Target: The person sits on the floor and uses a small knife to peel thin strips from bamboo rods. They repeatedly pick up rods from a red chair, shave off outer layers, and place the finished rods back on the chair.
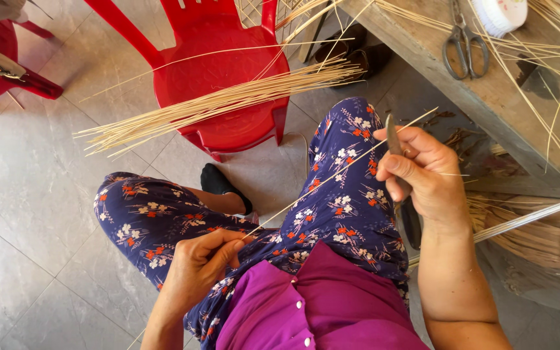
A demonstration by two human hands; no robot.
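Observation:
My right hand (pixel 422 175) grips a knife (pixel 393 139) with its thin blade pointing up and its dark handle below the fist. A single pale bamboo strip (pixel 332 175) runs slantwise across my lap, passing the blade by my right thumb. My left hand (pixel 199 259) pinches the strip's lower end between thumb and fingers, over my left thigh. I sit in blue flowered trousers (pixel 338 214) and a purple shirt.
A red plastic chair (pixel 221 84) in front carries a bundle of bamboo strips (pixel 228 100). A wooden bench (pixel 487 91) at the right holds scissors (pixel 465 42), a white brush and more strips. Another red chair (pixel 1 65) stands far left. Shavings lie under the bench.

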